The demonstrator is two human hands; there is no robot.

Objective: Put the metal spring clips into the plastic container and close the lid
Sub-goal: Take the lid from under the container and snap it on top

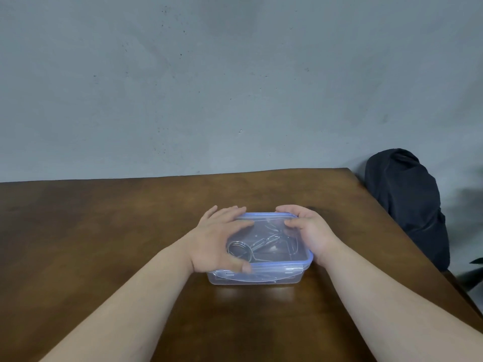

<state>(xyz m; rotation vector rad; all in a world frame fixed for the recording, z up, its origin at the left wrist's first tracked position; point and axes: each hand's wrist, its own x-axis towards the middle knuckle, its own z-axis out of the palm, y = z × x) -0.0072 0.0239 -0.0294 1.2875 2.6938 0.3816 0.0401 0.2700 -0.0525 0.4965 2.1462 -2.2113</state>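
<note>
A clear plastic container (pixel 261 279) stands on the brown wooden table (pixel 104 231). Its transparent lid (pixel 271 231) with a blue rim lies on top. Through the lid I see metal spring clips (pixel 251 248) lying inside, one with a round coil. My left hand (pixel 217 239) grips the lid's left side, fingers over the far left corner and thumb on the near edge. On the opposite side my right hand (pixel 311 231) holds the lid, fingers curled over the far right corner and thumb pressing on top.
A dark bag (pixel 407 205) sits on something just past the table's right edge. A grey wall (pixel 235 87) rises behind the table's far edge. Bare tabletop lies left of the container and in front of it.
</note>
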